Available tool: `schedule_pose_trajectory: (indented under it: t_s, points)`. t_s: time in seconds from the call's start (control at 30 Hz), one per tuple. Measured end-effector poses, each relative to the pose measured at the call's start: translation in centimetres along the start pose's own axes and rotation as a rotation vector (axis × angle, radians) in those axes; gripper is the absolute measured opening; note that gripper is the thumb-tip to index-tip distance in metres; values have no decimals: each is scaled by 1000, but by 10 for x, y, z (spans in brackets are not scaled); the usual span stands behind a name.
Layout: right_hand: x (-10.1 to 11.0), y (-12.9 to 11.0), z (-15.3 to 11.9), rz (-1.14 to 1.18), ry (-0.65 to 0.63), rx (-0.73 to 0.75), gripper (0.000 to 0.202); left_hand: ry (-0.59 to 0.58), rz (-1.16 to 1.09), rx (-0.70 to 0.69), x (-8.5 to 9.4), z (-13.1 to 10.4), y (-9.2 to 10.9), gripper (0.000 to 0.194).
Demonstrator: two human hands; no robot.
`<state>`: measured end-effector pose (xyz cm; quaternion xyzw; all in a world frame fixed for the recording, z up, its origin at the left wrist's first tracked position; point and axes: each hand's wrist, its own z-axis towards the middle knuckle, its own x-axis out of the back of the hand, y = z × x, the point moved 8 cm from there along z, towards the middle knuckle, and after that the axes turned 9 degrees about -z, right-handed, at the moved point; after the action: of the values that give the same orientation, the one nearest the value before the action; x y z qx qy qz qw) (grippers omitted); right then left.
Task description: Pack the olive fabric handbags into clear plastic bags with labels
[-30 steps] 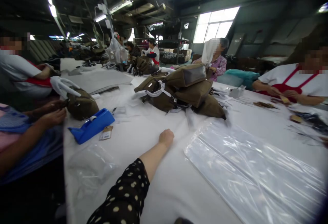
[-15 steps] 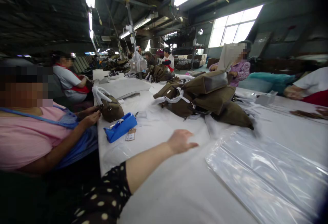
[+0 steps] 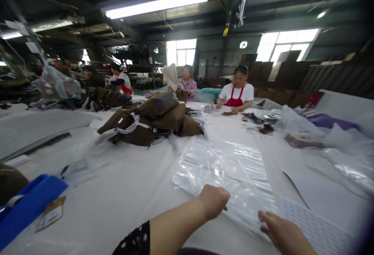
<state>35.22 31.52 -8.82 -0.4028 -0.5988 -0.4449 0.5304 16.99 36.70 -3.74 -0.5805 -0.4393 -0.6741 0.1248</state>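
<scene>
Clear plastic bags [image 3: 222, 161] lie flat and overlapping on the white table in front of me. My left hand [image 3: 214, 201] is at their near left edge, its fingers curled closed; what they hold, if anything, is hidden beneath them. At the near right side of the bags is my right hand [image 3: 282, 229], open, with its fingers stretched toward the plastic. A sheet of small printed labels or marks [image 3: 315, 224] lies just beyond it on the right. Past the bags, brown handbags [image 3: 169, 116] with white-wrapped handles are piled up.
A blue tape dispenser [image 3: 32, 204] and a cardboard tag [image 3: 52, 213] are at the near left. Crumpled plastic [image 3: 347, 161] and a boxy bundle [image 3: 304, 140] lie to the right. Across the table sits a co-worker in a red apron [image 3: 235, 97]; a person in a patterned top [image 3: 188, 85] works farther left.
The view has swung right. My left hand has moved from over bare table to the edge of the plastic bags, and its fingers have curled closed. My right hand has come into view.
</scene>
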Motion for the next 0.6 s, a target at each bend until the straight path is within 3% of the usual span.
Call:
schedule_pose_trajectory:
  t_s: [0.1, 0.17, 0.27, 0.4, 0.47, 0.53, 0.57, 0.6]
  points:
    - [0, -29, 1, -95, 45, 81, 41, 48, -20, 134, 0, -21, -16, 28]
    - [5, -40, -1, -120, 83, 104, 45, 110, -45, 205, 6, -36, -29, 15]
    - [8, -32, -10, -10, 120, 23, 38, 226, -119, 282, 24, -69, -56, 8]
    - [-4, 19, -41, 420, 153, -393, 9, 511, -323, 457, 49, -132, -104, 20]
    - [-9, 44, -67, 742, 243, -699, 16, 683, -477, 592, 54, -165, -122, 25]
    - [-11, 53, -92, 1178, 417, -957, 26, 828, -666, 714, 51, -188, -127, 23]
    - [-9, 51, -99, 1430, 517, -1021, 30, 886, -771, 751, 49, -194, -126, 19]
    - [-4, 46, -100, 1561, 535, -1031, 29, 936, -878, 764, 48, -198, -121, 14]
